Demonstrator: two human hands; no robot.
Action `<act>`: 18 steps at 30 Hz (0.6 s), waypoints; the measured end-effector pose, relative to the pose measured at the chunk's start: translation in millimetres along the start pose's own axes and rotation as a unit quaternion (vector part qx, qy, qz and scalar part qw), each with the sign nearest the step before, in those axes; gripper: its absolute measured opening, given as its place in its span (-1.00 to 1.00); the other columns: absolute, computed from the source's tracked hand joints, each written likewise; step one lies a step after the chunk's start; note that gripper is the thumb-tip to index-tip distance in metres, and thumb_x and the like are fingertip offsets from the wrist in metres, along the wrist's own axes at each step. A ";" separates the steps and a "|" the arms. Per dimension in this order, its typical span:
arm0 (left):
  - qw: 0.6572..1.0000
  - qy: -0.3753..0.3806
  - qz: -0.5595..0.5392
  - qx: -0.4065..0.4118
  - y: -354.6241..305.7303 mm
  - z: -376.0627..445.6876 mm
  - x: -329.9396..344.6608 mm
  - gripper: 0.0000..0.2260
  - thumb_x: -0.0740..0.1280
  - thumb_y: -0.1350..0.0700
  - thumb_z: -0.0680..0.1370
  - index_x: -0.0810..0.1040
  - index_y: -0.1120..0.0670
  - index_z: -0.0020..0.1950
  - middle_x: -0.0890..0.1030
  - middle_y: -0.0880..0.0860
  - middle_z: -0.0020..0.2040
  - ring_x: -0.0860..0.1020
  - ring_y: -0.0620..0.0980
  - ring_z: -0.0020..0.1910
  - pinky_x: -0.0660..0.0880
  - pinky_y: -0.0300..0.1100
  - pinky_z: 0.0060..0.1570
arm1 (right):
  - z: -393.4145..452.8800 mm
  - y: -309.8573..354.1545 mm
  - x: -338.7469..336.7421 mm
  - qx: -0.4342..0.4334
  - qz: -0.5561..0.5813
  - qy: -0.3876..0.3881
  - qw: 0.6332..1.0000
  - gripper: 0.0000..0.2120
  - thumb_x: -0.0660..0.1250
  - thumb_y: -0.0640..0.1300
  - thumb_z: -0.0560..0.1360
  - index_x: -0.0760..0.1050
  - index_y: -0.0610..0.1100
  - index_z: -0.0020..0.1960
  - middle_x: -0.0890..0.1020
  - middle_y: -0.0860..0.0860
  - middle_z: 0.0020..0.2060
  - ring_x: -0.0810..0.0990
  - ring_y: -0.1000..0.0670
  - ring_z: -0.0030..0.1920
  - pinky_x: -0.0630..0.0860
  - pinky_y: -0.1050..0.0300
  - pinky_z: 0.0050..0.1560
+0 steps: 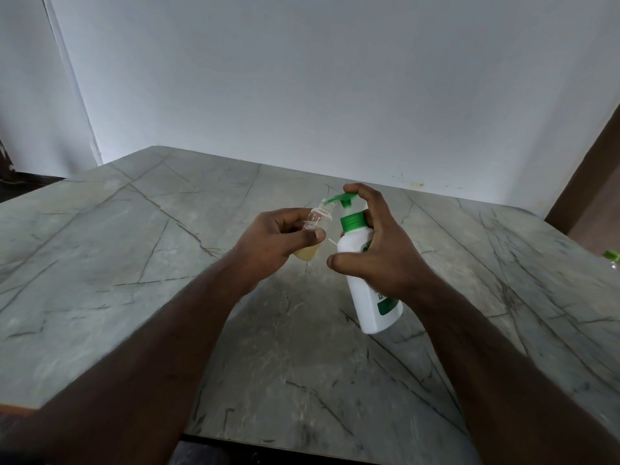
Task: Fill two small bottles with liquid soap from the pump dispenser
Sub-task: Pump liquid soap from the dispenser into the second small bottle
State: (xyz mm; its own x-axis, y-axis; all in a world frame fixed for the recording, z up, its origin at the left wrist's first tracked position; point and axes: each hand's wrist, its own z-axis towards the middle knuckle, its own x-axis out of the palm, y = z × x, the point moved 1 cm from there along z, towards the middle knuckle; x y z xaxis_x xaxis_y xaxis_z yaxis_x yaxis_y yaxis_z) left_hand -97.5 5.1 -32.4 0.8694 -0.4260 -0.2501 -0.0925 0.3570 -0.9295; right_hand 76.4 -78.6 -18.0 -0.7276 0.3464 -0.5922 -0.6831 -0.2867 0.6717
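A: Where's room?
B: The marble table [134,263] is bare left, toward its edge.
A: The bottles?
B: The left hand [268,245] pinches the small bottle [310,236], tilted, mouth under the green nozzle. The right hand [379,253] wraps the pump dispenser [372,297], leaning, forefinger atop the pump.

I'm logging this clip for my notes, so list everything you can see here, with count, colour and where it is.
pump dispenser: one, white body with green pump head and collar, held tilted above the table, right of centre.
small bottle: one, clear, yellowish liquid in its bottom, held with its mouth at the pump spout.
green-capped item: one, only partly in view at the right edge, on the table; cannot tell what it is.
table: one, grey marbled top with dark veins.
wall: white, behind the table.
left hand: one, grips the small bottle.
right hand: one, grips the dispenser, a finger on the pump head.
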 end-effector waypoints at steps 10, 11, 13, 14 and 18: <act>1.000 0.000 0.001 -0.001 -0.8 -1.2 0.3 -0.71 0.43 0.10 0.58 0.64 0.03 0.31 0.73 -0.02 0.09 0.68 -0.03 0.09 0.59 0.06 0.25 | 0.8 -0.7 0.9 -0.007 -0.006 -0.001 1.000 -0.06 0.57 -0.16 0.29 0.10 0.20 0.46 0.47 0.09 0.14 0.59 0.02 -0.08 0.57 0.21 -0.13; 1.000 -0.002 0.001 0.000 -0.8 -1.3 0.1 -0.72 0.43 0.10 0.58 0.64 0.03 0.30 0.74 -0.03 0.08 0.69 -0.03 0.08 0.59 0.07 0.25 | 0.6 -0.8 1.1 -0.006 -0.004 0.000 1.000 -0.05 0.57 -0.14 0.28 0.09 0.22 0.46 0.46 0.08 0.18 0.59 0.02 -0.07 0.58 0.18 -0.11; 1.000 -0.003 -0.003 0.000 -0.2 -1.0 0.0 -0.72 0.44 0.11 0.58 0.65 0.03 0.29 0.74 -0.03 0.07 0.69 -0.01 0.08 0.59 0.07 0.24 | 0.6 -1.4 1.2 -0.003 -0.001 0.000 1.000 -0.05 0.56 -0.10 0.25 0.08 0.25 0.46 0.46 0.09 0.20 0.59 0.01 -0.06 0.60 0.16 -0.09; 1.000 -0.002 -0.004 0.000 -0.1 -1.0 0.0 -0.72 0.44 0.11 0.58 0.65 0.04 0.29 0.74 -0.02 0.06 0.69 0.00 0.08 0.59 0.08 0.24 | 0.8 -1.6 1.0 -0.002 -0.002 0.001 1.000 -0.05 0.56 -0.10 0.26 0.09 0.25 0.45 0.46 0.10 0.18 0.59 0.01 -0.06 0.59 0.18 -0.10; 1.000 -0.002 0.000 -0.002 -0.3 -1.2 0.4 -0.72 0.44 0.11 0.57 0.65 0.03 0.29 0.74 -0.03 0.07 0.69 0.00 0.08 0.59 0.09 0.25 | 1.5 -2.5 0.1 -0.004 -0.016 -0.001 1.000 -0.09 0.58 -0.16 0.28 0.11 0.24 0.41 0.46 0.20 0.06 0.59 0.02 -0.10 0.54 0.31 -0.17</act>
State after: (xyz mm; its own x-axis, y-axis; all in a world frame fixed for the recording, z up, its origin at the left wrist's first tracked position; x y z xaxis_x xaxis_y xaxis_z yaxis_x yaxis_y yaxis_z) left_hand -97.7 3.8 -32.5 0.8716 -0.4221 -0.2494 -0.0952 0.3533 -0.9307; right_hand 78.1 -76.5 -19.1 -0.7052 0.3568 -0.6127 -0.7066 -0.2828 0.6486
